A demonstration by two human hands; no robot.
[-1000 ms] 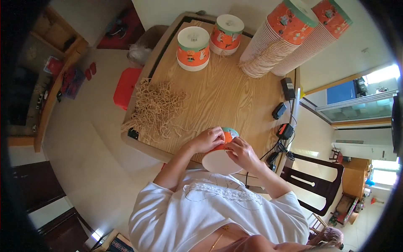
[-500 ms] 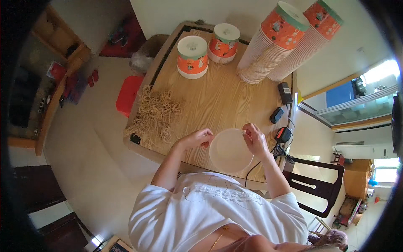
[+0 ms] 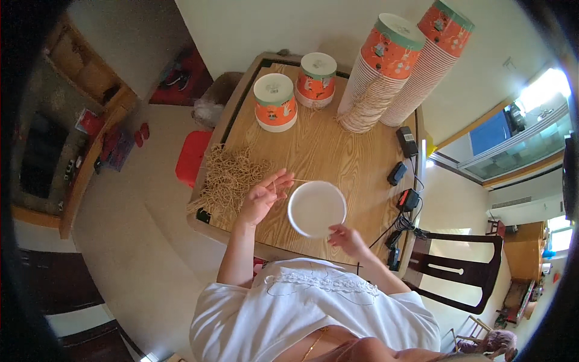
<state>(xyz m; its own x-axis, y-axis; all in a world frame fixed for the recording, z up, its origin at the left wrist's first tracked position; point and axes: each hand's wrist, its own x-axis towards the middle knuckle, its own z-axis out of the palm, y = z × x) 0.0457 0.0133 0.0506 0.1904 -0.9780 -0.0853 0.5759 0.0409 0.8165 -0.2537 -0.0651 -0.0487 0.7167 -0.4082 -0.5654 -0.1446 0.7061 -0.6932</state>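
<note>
A round white paper bucket (image 3: 317, 210) stands over the table near me, its mouth facing up. At its lower right rim my right hand (image 3: 350, 240) pinches the edge. My left hand (image 3: 262, 198) is at the bucket's left, fingers partly spread, with a thin tan cord (image 3: 300, 180) running from them to the bucket's far rim. Just beyond that hand lies a tangled pile of tan cords (image 3: 232, 178) on the table's left side.
Upside-down orange-and-green paper buckets (image 3: 275, 108) stand at the far left of the wooden table (image 3: 319, 145). Two tall bucket stacks (image 3: 380, 72) lean at the far right, one with cords hanging from it. Black adapters (image 3: 407, 142) and cables line the right edge, near a dark chair (image 3: 452, 271).
The bucket has shifted left. My right hand has moved from its far right rim to the near right. My left hand has opened up and drawn out a cord.
</note>
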